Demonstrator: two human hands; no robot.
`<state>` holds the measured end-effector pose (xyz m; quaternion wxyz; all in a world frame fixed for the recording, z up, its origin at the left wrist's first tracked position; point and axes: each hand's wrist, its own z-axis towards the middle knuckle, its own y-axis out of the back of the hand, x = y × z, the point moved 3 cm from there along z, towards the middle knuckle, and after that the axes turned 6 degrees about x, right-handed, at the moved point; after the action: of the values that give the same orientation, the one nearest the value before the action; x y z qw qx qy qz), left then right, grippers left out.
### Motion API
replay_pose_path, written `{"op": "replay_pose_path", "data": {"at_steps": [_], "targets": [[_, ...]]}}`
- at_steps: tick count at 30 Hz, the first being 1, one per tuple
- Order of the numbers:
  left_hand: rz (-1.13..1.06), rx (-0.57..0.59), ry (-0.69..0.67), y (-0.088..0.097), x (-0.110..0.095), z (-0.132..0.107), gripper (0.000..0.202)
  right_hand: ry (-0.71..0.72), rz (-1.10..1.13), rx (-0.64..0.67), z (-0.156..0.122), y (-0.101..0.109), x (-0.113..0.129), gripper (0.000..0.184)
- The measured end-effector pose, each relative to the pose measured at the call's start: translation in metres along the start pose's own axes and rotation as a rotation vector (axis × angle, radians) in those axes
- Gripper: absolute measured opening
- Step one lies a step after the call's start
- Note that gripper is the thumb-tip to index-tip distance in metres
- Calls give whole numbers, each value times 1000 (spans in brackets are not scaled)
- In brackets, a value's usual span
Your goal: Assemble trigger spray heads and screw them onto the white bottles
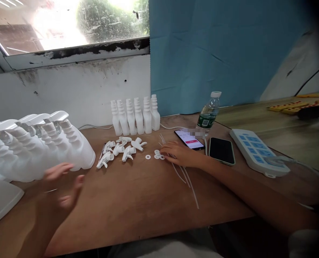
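Observation:
My right hand (178,153) rests palm down on the wooden table (137,200), its fingertips touching a small cluster of white washers (157,155) and lying over several thin white tubes (187,179). My left hand (61,186), blurred, hovers open above the table just in front of a row of white spray bottles with trigger heads (41,143). Between the hands lies a heap of loose white trigger heads (121,148). Neither hand holds anything.
Several capless white bottles (135,116) stand in a row by the wall. A water bottle (209,113), two phones (189,139) (221,150) and a white power strip (257,152) lie to the right. A white bottle (0,199) lies at the left edge.

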<state>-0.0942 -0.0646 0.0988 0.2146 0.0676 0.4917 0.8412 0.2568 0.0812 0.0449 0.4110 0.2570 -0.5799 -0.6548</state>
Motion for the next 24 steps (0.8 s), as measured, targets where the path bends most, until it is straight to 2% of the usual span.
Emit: {"op": "replay_pose_path", "data": {"at_steps": [2,3,5,8,11,13,15,18,24], "targets": [[-5,-58,-127,-24,-8,12,58,15,6,8,0,-7,1,31],[-8,-23,-208,-39,-14,22,54,20,5,14,0,-10,1,33],[3,131,-328,-70,-23,46,44,25,-8,29,-2,-16,2,36],[43,191,-327,-105,-26,79,44,28,-25,45,-3,-21,4,38],[20,194,-306,-130,-25,94,36,17,-22,45,-2,-22,5,38],[-3,185,-312,-140,-23,94,25,3,-20,38,0,-23,3,40],[-35,174,-343,-146,-23,90,22,-5,-14,25,2,-26,0,41],[-112,170,-385,-146,-24,83,23,-10,14,-18,5,-32,-4,38],[-291,155,-357,-143,-29,77,17,-35,96,-111,5,-34,-3,29]]}}
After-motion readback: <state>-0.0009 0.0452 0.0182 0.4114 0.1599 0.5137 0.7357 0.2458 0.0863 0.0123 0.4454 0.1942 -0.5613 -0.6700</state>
